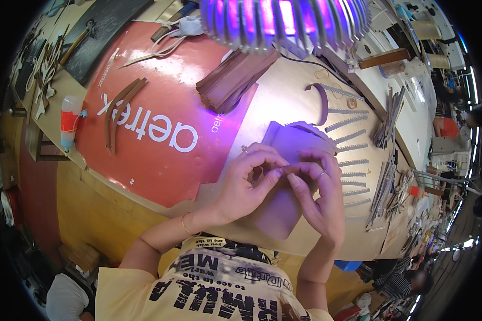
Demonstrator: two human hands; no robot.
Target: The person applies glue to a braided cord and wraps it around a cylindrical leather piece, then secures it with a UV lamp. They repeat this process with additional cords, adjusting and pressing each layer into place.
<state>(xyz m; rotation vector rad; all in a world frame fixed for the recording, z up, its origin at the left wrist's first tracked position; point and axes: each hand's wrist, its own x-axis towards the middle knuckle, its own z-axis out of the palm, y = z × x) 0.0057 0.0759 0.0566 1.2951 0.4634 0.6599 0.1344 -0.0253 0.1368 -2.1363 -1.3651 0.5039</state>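
My left hand (246,187) and my right hand (322,195) meet fingertip to fingertip in front of me, both closed in a pinch. Whatever lies between them is mostly covered by the fingers; only a small brownish bit shows, too little to name. Under the hands is a flat board (276,214), tinted purple by the lamp. At its far edge lie several dark strips with scalloped edges (313,131). A curved brown strip (322,101) rests beyond my right hand, and a row of short, notched grey strips (351,147) is laid out to its right.
A ribbed lamp (286,24) glows purple over the table's far side. Beneath it sits a stack of brown strips (235,80). On the red sheet (160,171) lie two curved strips (124,112); a red-and-clear bottle (69,123) stands at left. Bundled strips (389,117) lie at right.
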